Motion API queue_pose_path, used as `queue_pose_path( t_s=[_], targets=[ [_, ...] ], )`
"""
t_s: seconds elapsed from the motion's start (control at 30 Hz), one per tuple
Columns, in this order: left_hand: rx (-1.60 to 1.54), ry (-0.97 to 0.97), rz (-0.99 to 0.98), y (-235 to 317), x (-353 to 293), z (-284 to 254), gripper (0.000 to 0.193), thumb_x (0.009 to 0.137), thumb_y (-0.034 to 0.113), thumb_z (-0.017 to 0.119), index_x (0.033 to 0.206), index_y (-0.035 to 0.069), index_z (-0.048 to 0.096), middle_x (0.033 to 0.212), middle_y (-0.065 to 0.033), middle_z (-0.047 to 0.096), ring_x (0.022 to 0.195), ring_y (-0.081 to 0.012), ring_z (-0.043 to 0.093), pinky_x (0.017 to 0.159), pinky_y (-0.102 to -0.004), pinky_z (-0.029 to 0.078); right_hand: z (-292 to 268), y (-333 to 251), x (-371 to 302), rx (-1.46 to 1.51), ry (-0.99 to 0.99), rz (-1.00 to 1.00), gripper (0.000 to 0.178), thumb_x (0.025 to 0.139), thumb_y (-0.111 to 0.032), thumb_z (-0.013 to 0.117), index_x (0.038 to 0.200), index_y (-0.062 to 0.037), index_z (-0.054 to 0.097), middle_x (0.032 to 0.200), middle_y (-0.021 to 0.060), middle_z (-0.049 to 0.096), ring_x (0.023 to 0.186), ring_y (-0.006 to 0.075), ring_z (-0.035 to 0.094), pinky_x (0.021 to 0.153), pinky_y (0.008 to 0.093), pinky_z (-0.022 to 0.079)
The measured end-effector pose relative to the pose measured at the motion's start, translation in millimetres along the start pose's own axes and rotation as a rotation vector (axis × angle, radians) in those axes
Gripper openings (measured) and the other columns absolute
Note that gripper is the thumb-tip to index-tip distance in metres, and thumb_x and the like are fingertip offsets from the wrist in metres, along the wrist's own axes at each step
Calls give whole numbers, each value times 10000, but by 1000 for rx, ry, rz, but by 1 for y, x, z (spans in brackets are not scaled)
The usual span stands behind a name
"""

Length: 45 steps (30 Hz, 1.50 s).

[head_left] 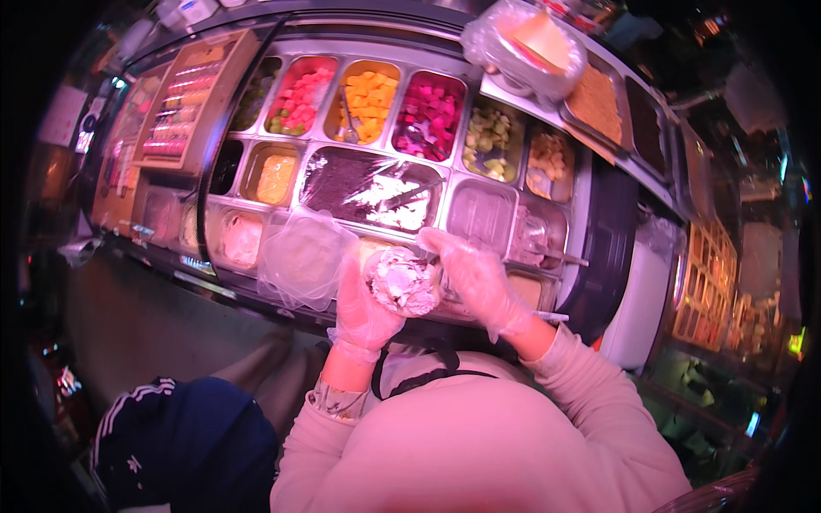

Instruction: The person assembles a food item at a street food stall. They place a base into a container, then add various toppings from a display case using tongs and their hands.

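Over the near edge of the counter, my gloved left hand is wrapped round the side of a cream-topped dessert. Its whitish, ruffled top has dark streaks, and a pale edge shows behind it; its lower part is hidden. My right hand, also in a clear glove, curves close along the dessert's right side. Its fingers are bent together near the upper rim, and what they hold, if anything, I cannot make out. Left of the dessert lies a translucent plastic-covered square container.
Metal pans of red cubes, yellow cubes and magenta cubes line the back. A film-covered pan sits ahead of my hands. A plastic-wrapped stack stands far right. At lower left is another person in dark blue clothing.
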<state>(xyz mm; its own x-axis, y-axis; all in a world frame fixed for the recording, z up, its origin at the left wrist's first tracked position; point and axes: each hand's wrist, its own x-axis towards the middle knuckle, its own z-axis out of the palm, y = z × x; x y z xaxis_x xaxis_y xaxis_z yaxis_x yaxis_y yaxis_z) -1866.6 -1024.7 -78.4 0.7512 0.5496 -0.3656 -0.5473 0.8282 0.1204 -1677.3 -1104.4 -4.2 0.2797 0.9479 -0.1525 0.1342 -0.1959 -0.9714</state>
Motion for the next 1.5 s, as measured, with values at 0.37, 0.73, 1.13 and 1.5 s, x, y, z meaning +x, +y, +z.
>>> queue_pose_path(
  t_s=[0.37, 0.73, 1.13, 1.5],
  targets=[
    [-54, 43, 11, -25, -17, 5, 624, 1083, 488, 537, 1456, -12, 514, 1429, -166, 620, 1314, -313, 610, 1159, -491, 460, 4, 21, -30, -607, -216, -348, 500, 1131, -255, 381, 1516, 52, 469, 1556, 304, 469, 1498, 508, 363, 1263, 544, 236],
    [-52, 77, -45, -59, -52, -8, 710, 1041, 557, 581, 1466, -6, 498, 1438, -212, 601, 1332, -382, 589, 1135, -595, 462, -31, 36, -77, 17, 175, -45, 536, 1093, -233, 570, 1499, 104, 473, 1354, 223, 687, 1238, 233, 669, 1046, 323, 505],
    [-53, 56, 6, -58, -96, 5, 759, 998, 568, 640, 1474, -3, 487, 1450, -229, 575, 1337, -426, 562, 1123, -622, 453, -215, 157, 66, -1675, 127, -136, 182, 845, -187, 652, 850, -218, 832, 975, 67, 779, 920, 267, 706, 891, 396, 533],
    [-98, 98, 52, -54, -109, 5, 739, 982, 580, 659, 1426, 5, 521, 1402, -212, 598, 1303, -412, 580, 1090, -620, 476, -75, 110, 149, -1297, 35, -75, 259, 860, -254, 630, 856, -62, 804, 1071, 182, 747, 1113, 395, 644, 922, 473, 566]
  ],
)
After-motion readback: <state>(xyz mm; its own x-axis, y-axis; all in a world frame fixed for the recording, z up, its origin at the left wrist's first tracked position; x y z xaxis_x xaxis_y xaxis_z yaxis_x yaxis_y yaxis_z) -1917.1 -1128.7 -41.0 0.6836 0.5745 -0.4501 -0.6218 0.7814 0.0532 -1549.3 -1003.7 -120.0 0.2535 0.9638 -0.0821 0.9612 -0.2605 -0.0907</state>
